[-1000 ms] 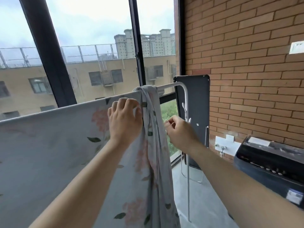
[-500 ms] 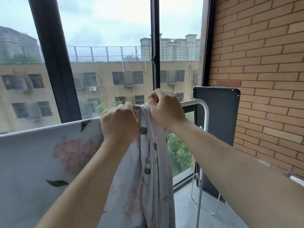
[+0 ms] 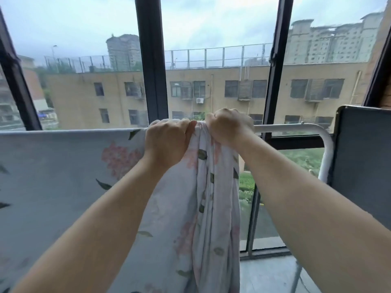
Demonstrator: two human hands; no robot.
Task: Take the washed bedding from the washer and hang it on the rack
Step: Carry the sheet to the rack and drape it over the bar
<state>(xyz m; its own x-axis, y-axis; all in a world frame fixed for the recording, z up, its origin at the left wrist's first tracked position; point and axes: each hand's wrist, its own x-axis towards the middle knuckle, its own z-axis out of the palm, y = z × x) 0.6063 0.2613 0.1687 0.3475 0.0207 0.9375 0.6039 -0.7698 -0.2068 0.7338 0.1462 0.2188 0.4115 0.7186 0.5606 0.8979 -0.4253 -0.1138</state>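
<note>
An enclosed balcony of a flat is shown, used for drying laundry: a floral sheet [image 3: 53, 176] is draped over a white drying rack [image 3: 296, 127] beside tall dark-framed windows [image 3: 154, 81], through which housing blocks [image 3: 211, 92] are seen from an upper storey.

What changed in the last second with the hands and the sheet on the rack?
The right hand rose leftward from beside the hanging folds to the rail and took hold of the bunched sheet there, beside the left hand. The left hand kept its grip at the rail; the sheet's spread part stayed draped.
</note>
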